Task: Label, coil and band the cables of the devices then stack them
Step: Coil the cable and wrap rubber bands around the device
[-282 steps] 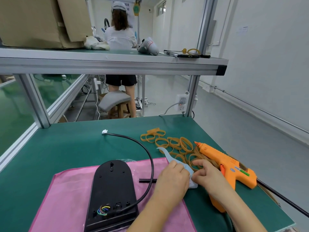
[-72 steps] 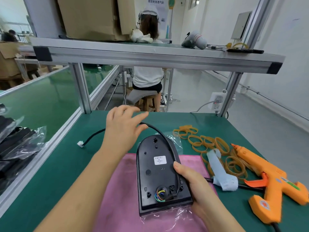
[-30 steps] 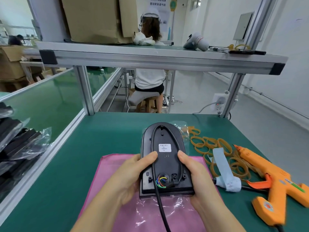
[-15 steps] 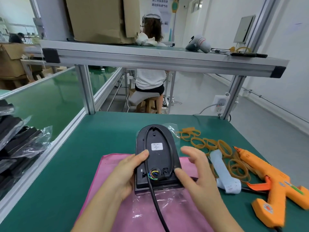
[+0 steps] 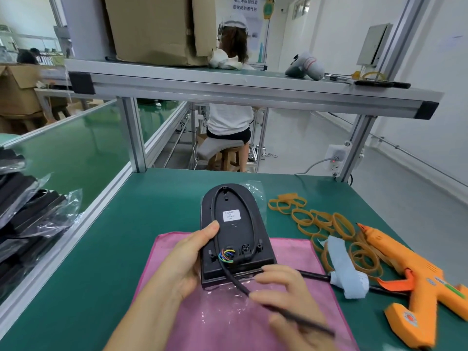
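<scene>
A black oval device (image 5: 236, 234) lies back-up on a pink cloth (image 5: 228, 323), with a white label (image 5: 231, 215) stuck on its middle. Its black cable (image 5: 215, 211) loops once around the back and leaves at the near end past coloured wires (image 5: 226, 255). My left hand (image 5: 187, 259) grips the device's left edge, thumb on the cable loop. My right hand (image 5: 286, 300) pinches the free cable (image 5: 291, 314) just below the device. Several tan rubber bands (image 5: 326, 224) lie to the right.
A roll of pale blue label strip (image 5: 347, 272) and an orange glue gun (image 5: 415, 279) lie at the right. Bagged black devices (image 5: 27, 219) are stacked at the left. An aluminium shelf (image 5: 240, 87) spans overhead. A person sits beyond the bench.
My right hand dropped from beside the device and took hold of the free cable below it. The cable was wound around the device's back over the last seconds. My left hand still holds the left edge.
</scene>
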Demonstrator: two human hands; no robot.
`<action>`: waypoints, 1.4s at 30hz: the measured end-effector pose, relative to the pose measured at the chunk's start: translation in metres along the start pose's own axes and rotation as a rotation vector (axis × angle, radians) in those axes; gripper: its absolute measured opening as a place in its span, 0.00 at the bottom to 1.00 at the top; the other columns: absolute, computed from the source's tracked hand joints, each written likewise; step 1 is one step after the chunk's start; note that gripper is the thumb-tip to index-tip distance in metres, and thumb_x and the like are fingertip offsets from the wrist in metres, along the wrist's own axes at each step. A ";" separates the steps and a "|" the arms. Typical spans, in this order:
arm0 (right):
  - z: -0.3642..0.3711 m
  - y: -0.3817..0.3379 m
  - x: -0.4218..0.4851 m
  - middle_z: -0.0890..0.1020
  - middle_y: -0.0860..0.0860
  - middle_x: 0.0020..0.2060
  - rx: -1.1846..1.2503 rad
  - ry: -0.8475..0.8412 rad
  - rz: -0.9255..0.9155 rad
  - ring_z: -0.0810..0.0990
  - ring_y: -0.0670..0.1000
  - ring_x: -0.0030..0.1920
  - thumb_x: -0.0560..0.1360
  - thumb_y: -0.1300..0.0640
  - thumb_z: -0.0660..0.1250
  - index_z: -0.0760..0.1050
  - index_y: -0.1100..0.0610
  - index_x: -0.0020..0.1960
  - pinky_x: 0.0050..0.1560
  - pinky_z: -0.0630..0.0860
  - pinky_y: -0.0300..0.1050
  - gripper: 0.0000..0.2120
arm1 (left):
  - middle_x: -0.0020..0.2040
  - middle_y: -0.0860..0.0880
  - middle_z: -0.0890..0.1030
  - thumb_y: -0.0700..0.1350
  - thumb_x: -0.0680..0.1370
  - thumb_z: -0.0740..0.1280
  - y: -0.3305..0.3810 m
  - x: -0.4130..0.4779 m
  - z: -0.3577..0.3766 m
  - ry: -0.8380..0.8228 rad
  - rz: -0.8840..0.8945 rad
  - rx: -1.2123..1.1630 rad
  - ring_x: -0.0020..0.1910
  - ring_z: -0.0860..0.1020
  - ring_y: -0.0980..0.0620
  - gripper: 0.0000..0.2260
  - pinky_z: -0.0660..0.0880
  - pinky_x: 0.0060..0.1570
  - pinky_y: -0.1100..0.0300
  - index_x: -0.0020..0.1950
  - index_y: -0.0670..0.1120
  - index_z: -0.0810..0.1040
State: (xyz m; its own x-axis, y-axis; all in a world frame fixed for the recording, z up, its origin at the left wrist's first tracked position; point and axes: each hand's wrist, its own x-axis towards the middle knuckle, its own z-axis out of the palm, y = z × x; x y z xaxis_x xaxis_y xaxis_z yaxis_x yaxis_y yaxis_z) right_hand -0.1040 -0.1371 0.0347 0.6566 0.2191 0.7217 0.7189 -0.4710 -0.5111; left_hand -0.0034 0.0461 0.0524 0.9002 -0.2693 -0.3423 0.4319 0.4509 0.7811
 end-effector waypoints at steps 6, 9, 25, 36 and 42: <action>-0.005 -0.002 0.007 0.83 0.45 0.34 0.491 0.387 0.797 0.79 0.39 0.36 0.73 0.65 0.69 0.85 0.51 0.38 0.41 0.74 0.28 0.12 | 0.48 0.40 0.85 0.48 0.63 0.74 0.007 -0.004 0.001 0.015 0.053 0.012 0.41 0.85 0.44 0.23 0.81 0.34 0.53 0.55 0.39 0.80; -0.014 0.002 0.019 0.85 0.46 0.36 0.482 0.384 0.894 0.81 0.37 0.37 0.75 0.63 0.66 0.83 0.55 0.38 0.41 0.74 0.33 0.10 | 0.47 0.41 0.86 0.48 0.63 0.73 0.008 -0.006 0.002 -0.011 0.079 0.037 0.39 0.85 0.45 0.22 0.81 0.32 0.55 0.54 0.40 0.79; -0.021 0.005 0.065 0.80 0.42 0.49 0.162 0.144 0.650 0.76 0.35 0.51 0.76 0.64 0.65 0.79 0.38 0.48 0.49 0.68 0.24 0.19 | 0.50 0.41 0.85 0.48 0.64 0.72 -0.001 -0.012 0.006 -0.089 0.147 0.175 0.44 0.85 0.46 0.23 0.81 0.37 0.56 0.57 0.42 0.78; -0.015 0.013 0.054 0.80 0.50 0.59 0.688 0.112 0.977 0.80 0.48 0.59 0.70 0.54 0.69 0.73 0.52 0.66 0.60 0.76 0.47 0.24 | 0.53 0.40 0.84 0.46 0.67 0.71 -0.011 -0.024 0.003 -0.130 0.144 0.172 0.48 0.84 0.43 0.22 0.81 0.40 0.55 0.59 0.41 0.79; -0.007 0.013 0.049 0.81 0.62 0.57 1.087 0.065 1.109 0.80 0.59 0.60 0.73 0.53 0.64 0.79 0.63 0.60 0.60 0.77 0.53 0.20 | 0.55 0.39 0.84 0.45 0.67 0.75 -0.014 -0.024 -0.005 -0.149 0.032 0.228 0.51 0.84 0.41 0.23 0.81 0.41 0.54 0.61 0.42 0.78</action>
State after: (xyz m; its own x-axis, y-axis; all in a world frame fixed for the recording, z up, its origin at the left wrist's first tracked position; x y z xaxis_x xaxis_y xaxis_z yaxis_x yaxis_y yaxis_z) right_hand -0.0637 -0.1388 0.0668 0.9627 0.1427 -0.2301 -0.2704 0.4637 -0.8437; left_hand -0.0312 0.0504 0.0471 0.8876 -0.3879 -0.2486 0.3648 0.2622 0.8934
